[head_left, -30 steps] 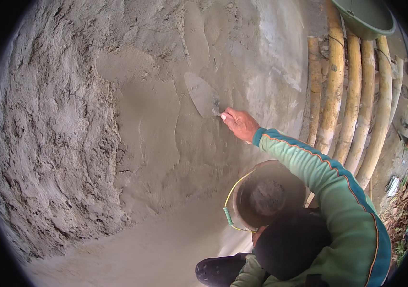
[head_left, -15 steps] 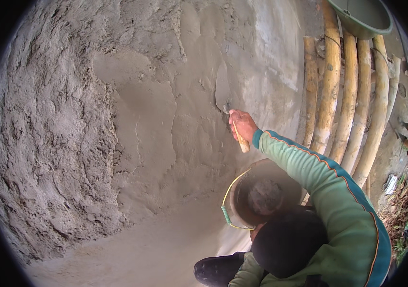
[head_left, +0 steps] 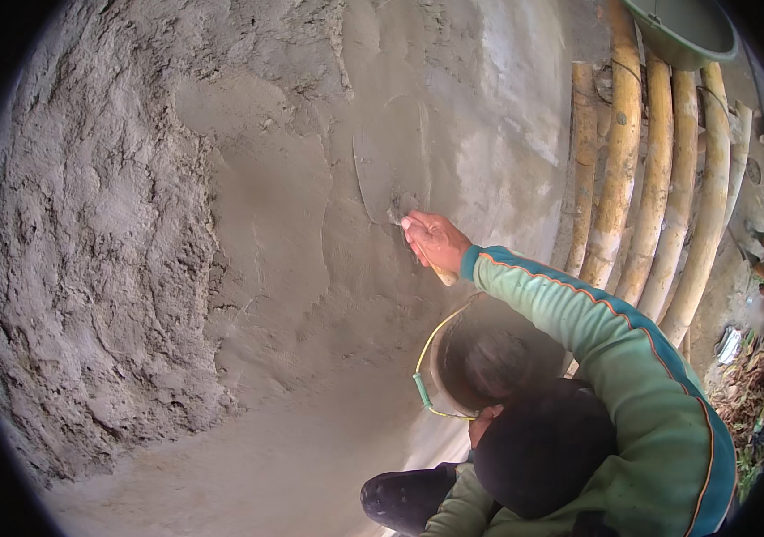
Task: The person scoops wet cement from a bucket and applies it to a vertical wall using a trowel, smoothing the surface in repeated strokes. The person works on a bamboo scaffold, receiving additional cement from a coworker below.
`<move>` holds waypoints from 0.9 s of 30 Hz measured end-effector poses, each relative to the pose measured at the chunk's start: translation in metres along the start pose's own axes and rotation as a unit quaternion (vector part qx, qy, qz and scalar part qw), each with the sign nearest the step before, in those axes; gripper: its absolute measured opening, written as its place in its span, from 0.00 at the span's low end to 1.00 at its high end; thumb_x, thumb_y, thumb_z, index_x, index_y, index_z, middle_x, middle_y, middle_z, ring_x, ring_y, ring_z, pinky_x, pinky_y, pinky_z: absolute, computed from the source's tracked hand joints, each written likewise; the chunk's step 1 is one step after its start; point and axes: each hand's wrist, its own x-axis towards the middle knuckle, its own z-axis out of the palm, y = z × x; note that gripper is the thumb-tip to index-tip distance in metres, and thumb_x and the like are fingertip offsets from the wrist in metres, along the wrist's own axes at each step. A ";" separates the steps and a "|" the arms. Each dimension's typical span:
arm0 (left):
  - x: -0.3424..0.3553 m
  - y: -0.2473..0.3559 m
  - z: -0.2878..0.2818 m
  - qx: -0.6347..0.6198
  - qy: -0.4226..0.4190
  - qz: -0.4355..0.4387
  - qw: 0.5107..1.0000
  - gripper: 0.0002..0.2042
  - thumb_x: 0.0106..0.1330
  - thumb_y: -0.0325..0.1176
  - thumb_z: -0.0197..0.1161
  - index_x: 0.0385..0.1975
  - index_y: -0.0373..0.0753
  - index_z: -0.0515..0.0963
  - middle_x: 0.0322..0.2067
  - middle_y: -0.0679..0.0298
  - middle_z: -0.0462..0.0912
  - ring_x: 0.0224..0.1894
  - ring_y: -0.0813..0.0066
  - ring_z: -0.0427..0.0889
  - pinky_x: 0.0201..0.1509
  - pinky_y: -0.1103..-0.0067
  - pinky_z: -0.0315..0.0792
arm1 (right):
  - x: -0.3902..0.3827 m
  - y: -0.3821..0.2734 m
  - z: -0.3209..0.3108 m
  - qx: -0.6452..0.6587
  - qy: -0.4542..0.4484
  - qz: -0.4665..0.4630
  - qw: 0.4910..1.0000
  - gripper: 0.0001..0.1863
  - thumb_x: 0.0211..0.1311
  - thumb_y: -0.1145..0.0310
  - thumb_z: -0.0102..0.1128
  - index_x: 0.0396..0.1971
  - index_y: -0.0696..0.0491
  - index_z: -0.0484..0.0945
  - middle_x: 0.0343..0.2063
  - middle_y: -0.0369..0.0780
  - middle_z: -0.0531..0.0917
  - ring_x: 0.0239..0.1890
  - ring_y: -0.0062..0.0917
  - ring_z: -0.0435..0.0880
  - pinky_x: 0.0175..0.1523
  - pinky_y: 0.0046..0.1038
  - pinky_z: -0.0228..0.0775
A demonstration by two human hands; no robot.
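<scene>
My right hand (head_left: 435, 242) is closed around the wooden handle of a trowel (head_left: 389, 170). The trowel's blade, grey with mortar, lies against wet plaster on the wall (head_left: 274, 224). Below that hand is a bucket (head_left: 453, 358) with a yellow wire handle and a green grip; a lump of grey mortar (head_left: 498, 362) shows inside. At the bucket's near rim, a small part of my left hand (head_left: 482, 425) appears closed on the edge. Most of its fingers are hidden behind a dark round shape (head_left: 543, 447).
Several bamboo poles (head_left: 619, 152) lie side by side at the right. A green-grey basin (head_left: 682, 36) rests at their far end. Leaves and litter (head_left: 753, 394) cover ground at the right edge. Rough, unsmoothed plaster (head_left: 104, 259) spans the left.
My right hand has moved the trowel left and slightly down across the wet plaster, and the blade now lies flatter to it. The bucket and left hand have barely shifted.
</scene>
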 end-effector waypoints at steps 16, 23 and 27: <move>0.001 0.102 0.077 0.024 -0.280 0.255 0.925 0.42 0.57 0.13 0.57 0.77 0.37 0.60 0.59 0.59 0.78 0.56 0.66 0.81 0.58 0.71 0.79 | -0.200 -0.009 -0.103 -0.789 0.006 0.046 0.613 0.16 0.71 0.65 0.54 0.51 0.60 0.76 0.46 0.52 0.83 0.37 0.50 0.89 0.45 0.48 0.82; 0.000 0.163 0.087 0.029 -0.253 0.202 0.946 0.41 0.55 0.13 0.56 0.76 0.36 0.62 0.55 0.61 0.79 0.53 0.69 0.80 0.55 0.75 0.78 | -0.201 -0.028 -0.079 -0.832 -0.094 0.109 0.535 0.18 0.70 0.71 0.51 0.56 0.57 0.78 0.42 0.48 0.84 0.37 0.42 0.91 0.41 0.42 0.84; 0.008 0.167 0.091 0.092 -0.305 0.275 0.907 0.43 0.55 0.14 0.57 0.78 0.36 0.60 0.58 0.60 0.78 0.53 0.70 0.80 0.57 0.74 0.77 | -0.202 -0.042 -0.065 -0.822 0.095 -0.015 0.561 0.16 0.70 0.71 0.51 0.53 0.60 0.79 0.43 0.49 0.84 0.39 0.43 0.91 0.43 0.43 0.84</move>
